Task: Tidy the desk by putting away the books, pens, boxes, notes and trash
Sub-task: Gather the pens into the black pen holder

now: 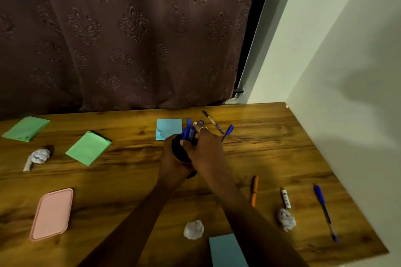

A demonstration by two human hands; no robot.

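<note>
The left hand grips a dark round pen cup; the right hand apparently clasps blue pens upright over its mouth.

left hand gripping black cup, right hand holding blue pens

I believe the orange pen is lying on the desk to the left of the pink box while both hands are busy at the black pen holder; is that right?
Not quite. The head view shows the orange pen lying near the desk's right side, far from the pink box on the left. The left hand and right hand are indeed at the black pen holder.
</note>
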